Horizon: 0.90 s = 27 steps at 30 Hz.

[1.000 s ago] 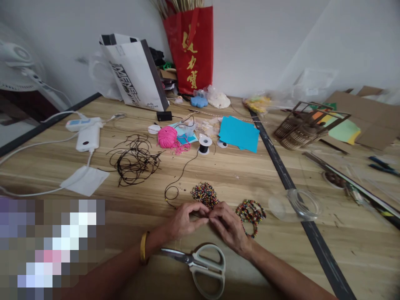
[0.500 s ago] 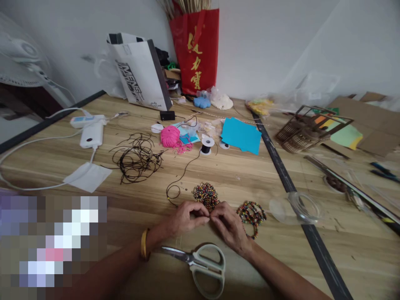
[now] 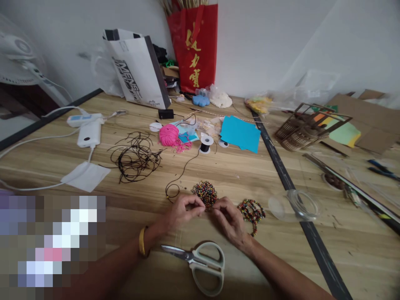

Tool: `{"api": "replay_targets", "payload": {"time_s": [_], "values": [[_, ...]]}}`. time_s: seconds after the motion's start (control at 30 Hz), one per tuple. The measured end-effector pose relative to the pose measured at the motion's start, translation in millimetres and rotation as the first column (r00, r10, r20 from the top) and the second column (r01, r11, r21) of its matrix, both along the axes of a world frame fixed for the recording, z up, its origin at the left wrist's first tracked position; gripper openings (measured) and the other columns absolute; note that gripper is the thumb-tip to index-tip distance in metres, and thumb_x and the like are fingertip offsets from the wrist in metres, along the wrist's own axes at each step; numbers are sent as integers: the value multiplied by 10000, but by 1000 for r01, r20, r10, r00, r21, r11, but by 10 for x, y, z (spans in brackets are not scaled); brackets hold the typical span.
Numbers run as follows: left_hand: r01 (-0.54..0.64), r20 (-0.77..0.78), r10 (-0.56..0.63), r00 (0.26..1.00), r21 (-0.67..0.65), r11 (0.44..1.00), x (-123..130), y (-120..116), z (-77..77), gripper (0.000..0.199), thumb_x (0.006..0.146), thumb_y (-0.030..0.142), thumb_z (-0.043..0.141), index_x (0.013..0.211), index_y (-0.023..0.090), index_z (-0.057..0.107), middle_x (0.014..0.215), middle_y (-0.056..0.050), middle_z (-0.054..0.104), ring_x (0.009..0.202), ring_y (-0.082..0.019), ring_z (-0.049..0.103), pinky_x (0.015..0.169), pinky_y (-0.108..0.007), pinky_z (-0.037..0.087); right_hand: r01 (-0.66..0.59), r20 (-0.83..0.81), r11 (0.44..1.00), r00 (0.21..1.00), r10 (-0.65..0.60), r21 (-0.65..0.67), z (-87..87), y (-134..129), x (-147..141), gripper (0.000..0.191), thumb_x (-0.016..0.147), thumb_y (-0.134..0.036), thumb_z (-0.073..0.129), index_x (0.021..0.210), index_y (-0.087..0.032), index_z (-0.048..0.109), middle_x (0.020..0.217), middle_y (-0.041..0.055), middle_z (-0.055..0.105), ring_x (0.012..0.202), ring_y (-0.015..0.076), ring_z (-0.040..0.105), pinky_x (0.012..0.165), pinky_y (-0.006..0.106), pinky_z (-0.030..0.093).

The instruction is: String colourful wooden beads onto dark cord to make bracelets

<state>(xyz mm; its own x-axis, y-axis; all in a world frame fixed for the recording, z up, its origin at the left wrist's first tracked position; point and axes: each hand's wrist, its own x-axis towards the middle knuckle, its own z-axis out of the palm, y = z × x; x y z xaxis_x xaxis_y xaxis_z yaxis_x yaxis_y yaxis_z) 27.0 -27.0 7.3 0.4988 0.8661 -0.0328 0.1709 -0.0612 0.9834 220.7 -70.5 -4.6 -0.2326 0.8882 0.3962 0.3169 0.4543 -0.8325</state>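
Note:
Thumb and fingertips of my left hand (image 3: pixel 186 211) are pinched together at the near left edge of a pile of coloured beads (image 3: pixel 204 192); what they hold is too small to name. My right hand (image 3: pixel 229 220) has its fingertips bent together at the pile's right side, a small gap from the left fingers, its content hidden. Right of it lie coiled bead strings (image 3: pixel 251 211). Black cord (image 3: pixel 173 191) loops beside my left hand and runs up to a spool (image 3: pixel 205 144). Scissors (image 3: pixel 204 266) with pale handles lie nearest me, blades pointing left.
Tangled black cord (image 3: pixel 134 158), pink yarn (image 3: pixel 168 135) and blue sheets (image 3: pixel 240 133) lie farther back. A white paper bag (image 3: pixel 134 71) and a red bag (image 3: pixel 196 50) stand by the wall. At right are a clear tape roll (image 3: pixel 303 204) and a brown basket (image 3: pixel 309 127).
My two hands have moved slightly apart; their fingertips were nearly touching before. The left fingertips are a little higher and further left. The whole view has shifted slightly.

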Motion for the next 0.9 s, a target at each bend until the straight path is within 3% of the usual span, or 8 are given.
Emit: {"api": "replay_targets", "payload": {"time_s": [0.17,0.3,0.4,0.63,0.9], "values": [[-216,78,223,972,-86,973,-39,74,50,148,764,268,589,696,138,612,585,3,593,572,-113,542,574,-206,423,125,-117,980,983,-144,-155,-37,36,14,120,938,-264,468,939,-199,569,765,13,529,654,132,483,576,242,391],[-404,50,404,914,6,915,-71,137,23,151,741,278,601,663,150,610,625,-4,608,609,-125,555,592,-212,437,159,-129,969,974,-185,-187,-20,42,18,138,932,-301,475,940,-203,571,771,13,531,661,135,493,573,235,403],[-495,71,491,868,67,866,-103,178,-32,130,753,279,594,703,161,614,755,-36,669,734,-153,615,700,-240,481,175,-62,972,980,-187,-159,63,56,40,146,927,-301,473,928,-196,574,794,26,554,695,142,520,595,235,423],[-443,9,446,895,132,887,-139,173,-133,161,835,321,506,774,179,551,1107,-139,673,1041,-223,629,925,-363,466,101,304,981,952,-47,-165,258,200,262,132,909,-242,468,907,-182,586,787,30,623,655,129,560,579,215,411],[-253,-160,309,938,296,921,-91,101,-137,153,863,303,483,783,192,551,1262,-148,603,1180,-251,556,1021,-428,389,153,720,977,694,4,-152,327,263,423,118,869,-243,506,850,-195,611,744,34,676,645,163,612,570,236,341]]}}
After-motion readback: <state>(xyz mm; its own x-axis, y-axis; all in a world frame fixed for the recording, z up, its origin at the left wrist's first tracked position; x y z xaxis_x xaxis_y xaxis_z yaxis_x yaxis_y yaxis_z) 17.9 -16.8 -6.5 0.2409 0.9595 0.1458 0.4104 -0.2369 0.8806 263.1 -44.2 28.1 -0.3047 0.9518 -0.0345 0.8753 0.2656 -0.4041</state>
